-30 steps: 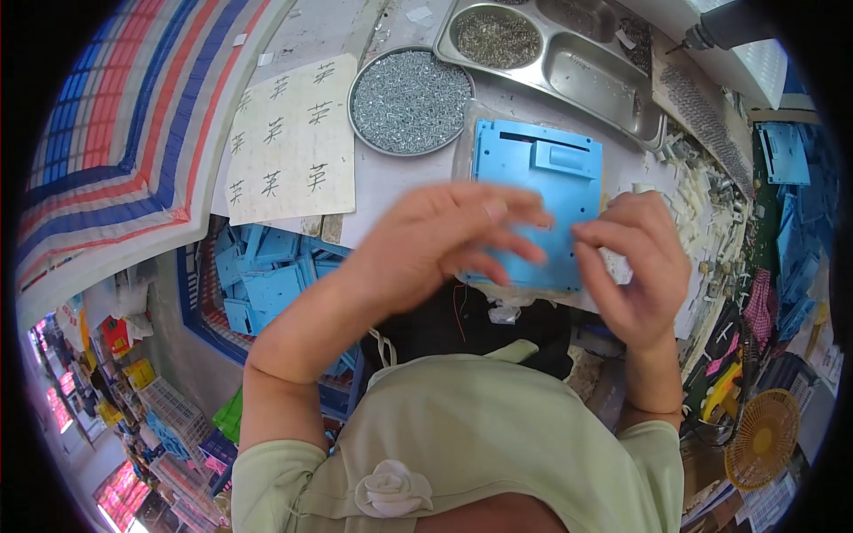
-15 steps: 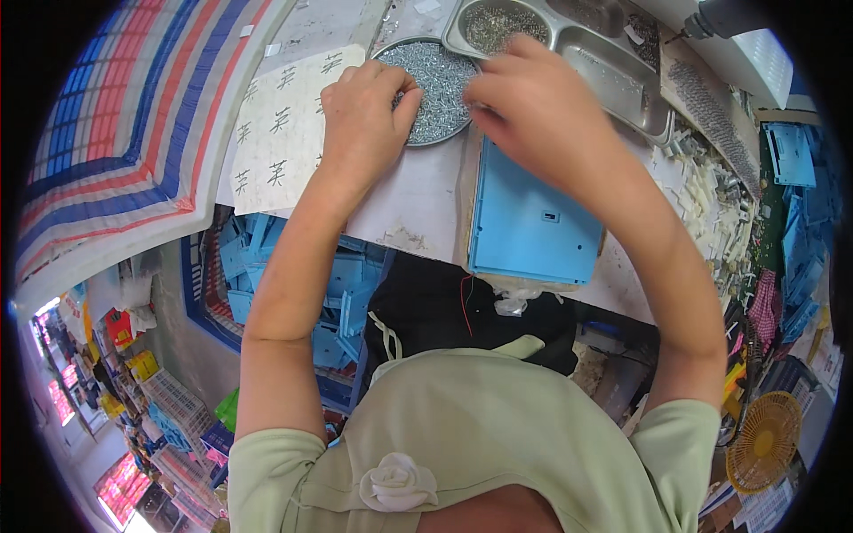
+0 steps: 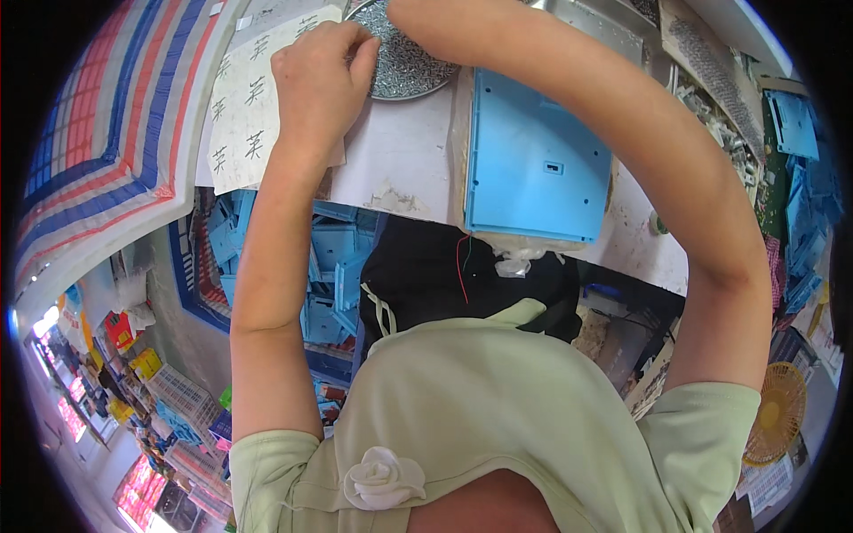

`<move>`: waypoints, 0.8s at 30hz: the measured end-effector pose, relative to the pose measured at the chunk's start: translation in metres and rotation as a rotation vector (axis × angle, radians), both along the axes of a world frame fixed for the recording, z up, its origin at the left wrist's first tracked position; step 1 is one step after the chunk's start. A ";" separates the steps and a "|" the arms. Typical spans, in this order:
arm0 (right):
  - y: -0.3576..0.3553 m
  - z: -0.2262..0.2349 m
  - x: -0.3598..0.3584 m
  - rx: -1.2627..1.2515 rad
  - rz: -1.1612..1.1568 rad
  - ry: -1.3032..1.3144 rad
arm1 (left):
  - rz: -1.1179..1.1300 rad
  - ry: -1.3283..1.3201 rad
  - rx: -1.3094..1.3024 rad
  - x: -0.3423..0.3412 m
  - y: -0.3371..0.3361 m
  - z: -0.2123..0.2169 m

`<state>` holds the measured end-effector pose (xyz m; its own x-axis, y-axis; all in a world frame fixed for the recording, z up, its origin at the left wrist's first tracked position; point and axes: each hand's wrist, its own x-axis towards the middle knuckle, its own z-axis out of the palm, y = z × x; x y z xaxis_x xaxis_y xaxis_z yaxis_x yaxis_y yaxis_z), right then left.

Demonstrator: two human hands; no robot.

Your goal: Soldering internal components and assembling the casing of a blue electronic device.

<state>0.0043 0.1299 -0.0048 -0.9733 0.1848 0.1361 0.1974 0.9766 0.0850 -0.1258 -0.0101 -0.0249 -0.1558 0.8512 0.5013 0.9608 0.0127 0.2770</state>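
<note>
A round metal tray (image 3: 410, 75) full of small silver screws lies at the far side of the bench. Beside its left rim is my left hand (image 3: 322, 78), fingers curled and thumb drawn in; whatever they may hold is hidden. My right hand (image 3: 437, 25) reaches across over the tray, its fingers hidden or cut off by the upper edge of the picture. Nearer to me, under my right forearm, a flat blue plastic panel (image 3: 533, 169) with a small rectangular slot and several holes lies on a pad at the bench's front edge.
Left of the tray lies a paper sheet (image 3: 258, 107) with handwriting. Metal compartment trays (image 3: 595, 28) stand at the back right, near scattered pale small parts. Below the bench at left, a blue crate (image 3: 185, 266) holds several blue plastic parts. A yellow fan-like basket (image 3: 776, 413) is at right.
My right hand has moved left from the compartment trays' side to over the screw tray. My left hand stays by the tray's left rim. The whole view has shifted, with the bench higher in it.
</note>
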 end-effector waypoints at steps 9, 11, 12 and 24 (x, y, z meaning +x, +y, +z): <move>-0.021 0.059 0.138 -0.464 -0.120 0.446 | 0.027 -0.207 -0.072 0.019 -0.034 0.026; -0.041 0.058 0.193 -0.490 -0.120 0.456 | 0.020 -0.274 -0.064 0.028 -0.044 0.033; -0.053 0.055 0.212 -0.549 -0.161 0.396 | 0.021 -0.320 -0.061 0.034 -0.050 0.035; -0.080 0.044 0.224 -0.615 -0.228 0.230 | -0.372 -0.502 -0.148 0.117 -0.057 0.047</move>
<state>0.2285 0.0494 0.0390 -0.8600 0.4909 0.1395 0.3499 0.7661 -0.5391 -0.0091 -0.0673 0.0225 -0.0219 0.9481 0.3173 0.6625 -0.2240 0.7148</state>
